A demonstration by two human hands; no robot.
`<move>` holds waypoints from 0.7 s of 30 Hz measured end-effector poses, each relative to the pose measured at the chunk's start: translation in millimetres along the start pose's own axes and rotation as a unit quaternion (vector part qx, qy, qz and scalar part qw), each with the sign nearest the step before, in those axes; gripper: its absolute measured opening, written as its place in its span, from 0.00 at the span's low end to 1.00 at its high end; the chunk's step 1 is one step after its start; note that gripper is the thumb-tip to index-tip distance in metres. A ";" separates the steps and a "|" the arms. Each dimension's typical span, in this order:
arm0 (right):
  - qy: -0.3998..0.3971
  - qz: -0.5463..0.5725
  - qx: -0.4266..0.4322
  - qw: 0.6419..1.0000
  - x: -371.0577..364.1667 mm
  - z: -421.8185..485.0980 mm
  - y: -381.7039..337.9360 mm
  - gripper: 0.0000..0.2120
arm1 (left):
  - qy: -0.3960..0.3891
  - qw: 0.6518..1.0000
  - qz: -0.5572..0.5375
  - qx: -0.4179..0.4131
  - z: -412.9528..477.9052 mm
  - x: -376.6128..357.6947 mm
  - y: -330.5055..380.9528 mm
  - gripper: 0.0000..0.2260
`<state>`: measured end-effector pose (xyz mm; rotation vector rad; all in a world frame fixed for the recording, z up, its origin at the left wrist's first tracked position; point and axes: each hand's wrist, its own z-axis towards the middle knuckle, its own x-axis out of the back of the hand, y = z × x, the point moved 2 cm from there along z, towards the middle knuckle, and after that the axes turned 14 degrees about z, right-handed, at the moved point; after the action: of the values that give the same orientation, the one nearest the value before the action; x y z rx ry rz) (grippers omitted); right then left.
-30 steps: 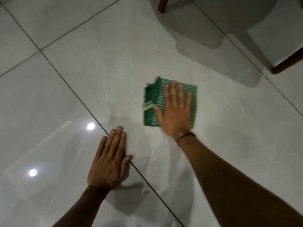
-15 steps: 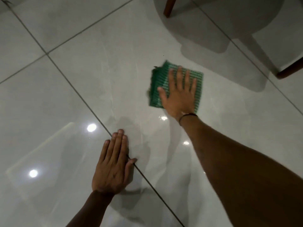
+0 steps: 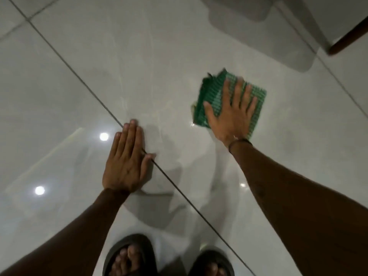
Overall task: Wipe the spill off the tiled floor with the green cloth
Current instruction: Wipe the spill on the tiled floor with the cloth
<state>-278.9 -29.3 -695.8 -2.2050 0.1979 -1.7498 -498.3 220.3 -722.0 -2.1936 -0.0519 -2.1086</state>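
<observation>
The green striped cloth (image 3: 211, 94) lies folded flat on the glossy pale tiled floor (image 3: 159, 56), right of centre. My right hand (image 3: 233, 114) presses down on it with fingers spread and straight. My left hand (image 3: 127, 160) rests flat on the floor beside a dark grout line, fingers together, holding nothing. Faint wet streaks and small glints (image 3: 192, 124) show on the tile just left of and below the cloth; the spill's extent is hard to make out.
A dark wooden furniture leg (image 3: 346, 41) stands at the upper right, with its shadow over the tiles behind the cloth. My two feet in dark sandals (image 3: 129, 253) are at the bottom edge. Ceiling lights reflect on the left tile (image 3: 104, 136).
The view has tilted down and my feet now show. My right hand slid the cloth away from me, then back toward me and rightward. My left hand stayed planted.
</observation>
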 end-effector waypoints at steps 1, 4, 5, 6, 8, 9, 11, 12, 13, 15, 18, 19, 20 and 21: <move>-0.004 0.004 0.005 1.000 -6.9 6.0 -12.0 0.46 | 0.001 1.000 0.000 -0.005 0.3 -0.3 1.3 0.35; -0.052 -0.016 0.163 0.985 -34.6 -50.0 -30.9 0.47 | -0.001 1.000 -0.012 -0.008 3.4 3.5 2.7 0.34; -0.089 -0.020 0.240 0.967 -41.6 -90.6 -26.2 0.47 | -0.005 1.000 -0.018 -0.001 2.7 3.8 1.1 0.34; -0.127 -0.025 0.297 0.946 -44.2 -130.5 -12.5 0.47 | -0.009 1.000 -0.021 0.002 1.3 3.5 -0.3 0.33; -0.153 -0.049 0.331 0.930 -36.5 -183.8 38.4 0.46 | -0.009 1.000 -0.022 -0.001 1.2 1.7 -1.4 0.33; -0.155 -0.056 0.315 0.935 -24.8 -191.7 67.5 0.45 | -0.008 1.000 -0.024 0.000 1.0 1.1 -1.5 0.33; -0.127 -0.064 0.227 0.963 3.6 -165.1 112.2 0.43 | 0.008 1.000 -0.017 0.009 2.4 1.9 1.8 0.33; -0.086 -0.062 0.159 0.982 13.3 -140.9 120.0 0.44 | 0.010 1.000 -0.014 0.012 1.7 1.3 5.0 0.33; -0.044 -0.054 0.081 0.994 19.7 -110.6 114.7 0.44 | 0.008 1.000 -0.011 0.018 2.7 0.8 7.1 0.33; 0.024 -0.018 -0.024 0.999 14.7 -62.9 70.2 0.45 | -0.012 0.999 -0.005 0.044 0.1 4.9 6.5 0.33; 0.008 0.012 0.054 0.998 -25.5 -57.0 -8.3 0.44 | -0.024 0.996 0.002 0.090 -4.2 10.1 6.7 0.33; -0.023 0.005 0.130 0.991 -37.3 -78.1 -23.7 0.44 | -0.031 0.995 0.001 0.096 -3.2 12.3 4.9 0.33; -0.063 -0.003 0.207 0.976 -45.9 -109.5 -25.5 0.44 | -0.036 0.995 -0.003 0.098 -3.5 13.5 3.1 0.33; -0.099 -0.007 0.256 0.961 -49.3 -145.7 -11.8 0.45 | -0.041 0.994 -0.010 0.097 -4.5 14.3 1.3 0.32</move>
<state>-432.6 -26.8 -708.3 -1.9715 -0.2881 -1.3726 -502.1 218.0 -707.7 -2.1717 -0.2747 -1.9299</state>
